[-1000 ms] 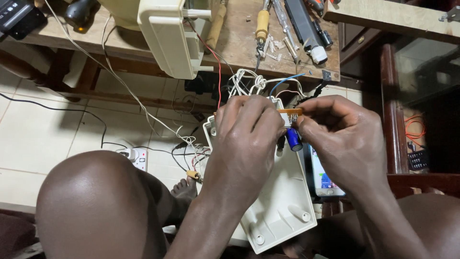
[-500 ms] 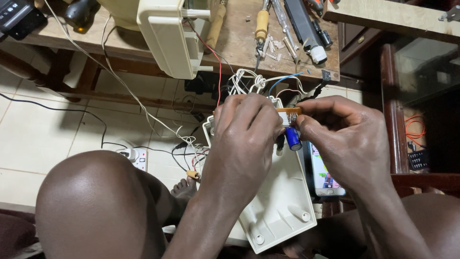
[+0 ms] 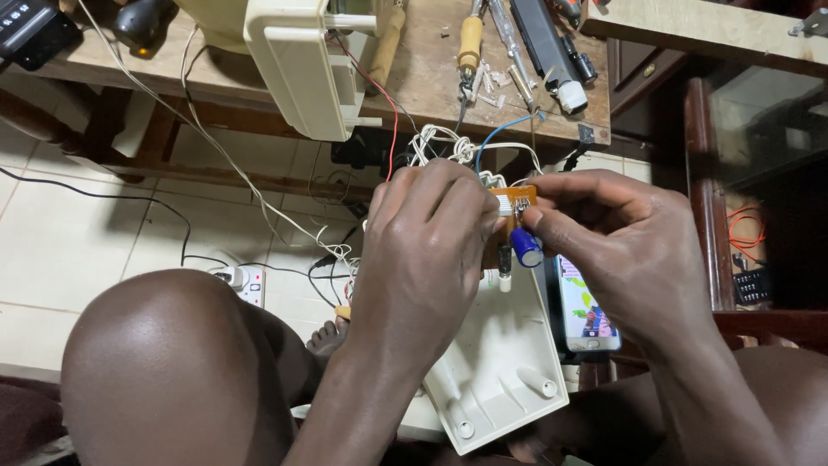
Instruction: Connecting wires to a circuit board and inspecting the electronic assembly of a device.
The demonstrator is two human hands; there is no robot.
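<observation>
Left hand [image 3: 427,250] and right hand [image 3: 621,246] meet, fingers [image 3: 552,226] pinched together.

workbench [image 3: 431,78]: wooden, kinda cluttered, stretched across the top of the view
cream housing [image 3: 302,65]: stood near the bench's front edge, left of middle
screwdriver [image 3: 468,43]: yellow-handled, laid on the bench right of the housing
black tool [image 3: 539,39]: long, set toward the bench's right end, white tip pointed at the front edge
power strip [image 3: 244,283]: white, parked on the tiled floor below the bench
phone [image 3: 586,311]: screen lit, placed low at the right beside a dark wooden cabinet [image 3: 703,173]
</observation>
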